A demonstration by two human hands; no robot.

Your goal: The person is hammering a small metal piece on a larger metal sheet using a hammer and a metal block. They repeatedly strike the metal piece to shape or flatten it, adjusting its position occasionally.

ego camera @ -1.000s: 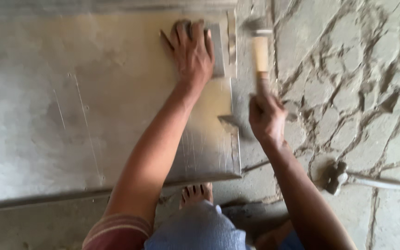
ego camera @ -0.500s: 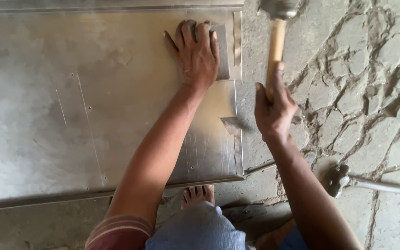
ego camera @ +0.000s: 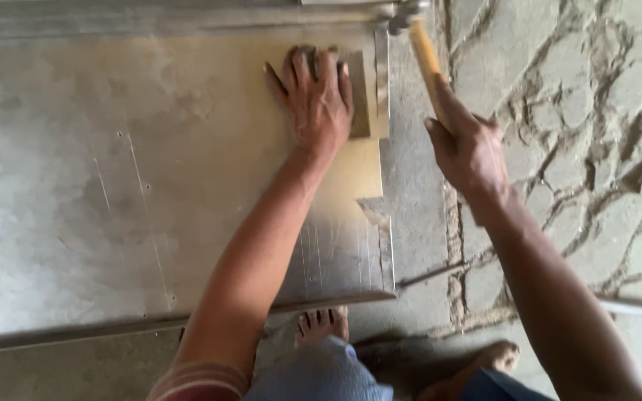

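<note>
Hammering at the folded edge of a metal sheet on a stone floor.

Left hand (ego camera: pixel 317 96) spread flat, palm down, pressing the metal sheet (ego camera: pixel 113 186) near its far right corner, just beside the folded edge strip (ego camera: pixel 382 82). Right hand (ego camera: pixel 469 152) fisted around the wooden handle of a hammer (ego camera: pixel 423 48), head at the sheet's top right corner. Bare feet (ego camera: pixel 321 324) below the near edge, on cracked stone floor (ego camera: pixel 574 111).

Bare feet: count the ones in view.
2. One foot sits at the metal sheet's near edge; the other foot rests on the stone floor to its right, partly hidden.
</note>
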